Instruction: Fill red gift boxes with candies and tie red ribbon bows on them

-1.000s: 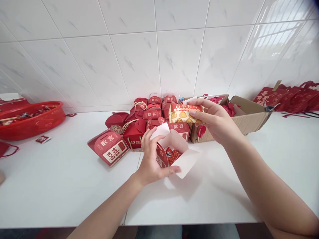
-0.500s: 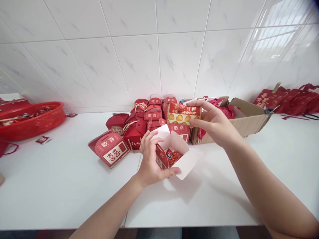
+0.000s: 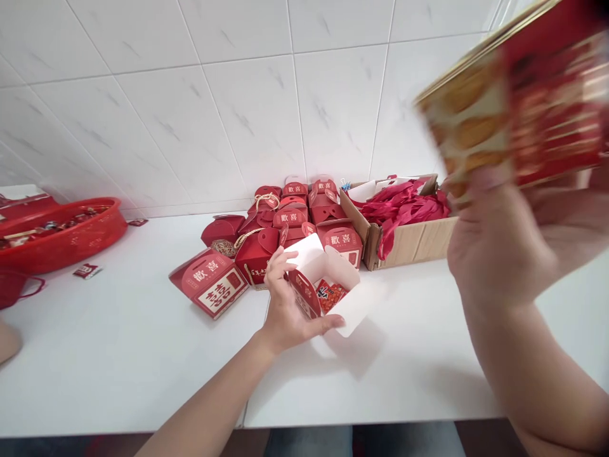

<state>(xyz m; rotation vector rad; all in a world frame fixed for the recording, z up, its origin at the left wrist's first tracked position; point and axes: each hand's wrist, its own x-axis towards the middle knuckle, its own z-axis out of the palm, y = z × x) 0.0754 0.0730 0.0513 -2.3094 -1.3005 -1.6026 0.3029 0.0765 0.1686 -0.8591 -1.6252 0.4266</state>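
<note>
My left hand [image 3: 285,311] grips a red candy box [image 3: 354,311] with its white-lined flaps spread, thumb on one flap and fingers around the far side. Inside it lies a small red snack packet [image 3: 332,294]. High on the right, close to the camera, my right hand [image 3: 514,247] is closed on a red and gold biscuit packet [image 3: 533,108] printed with round biscuits. Motion blurs this packet, and the frame edge cuts it off. Just left of my left hand, a closed red box [image 3: 209,282] with white lettering stands tilted on the white table [image 3: 143,362].
Several closed red boxes [image 3: 291,217] cluster behind the held one. Beside them a cardboard box [image 3: 413,246] holds dark red ribbons [image 3: 402,208]. At left stand a red basin [image 3: 90,235] of sweets and a small loose packet [image 3: 86,271]. Part of a person [image 3: 7,343] shows at the left edge.
My right hand has lifted the biscuit packet from above the open box, up and right toward the camera. My left hand and the open box stay almost where they were.
</note>
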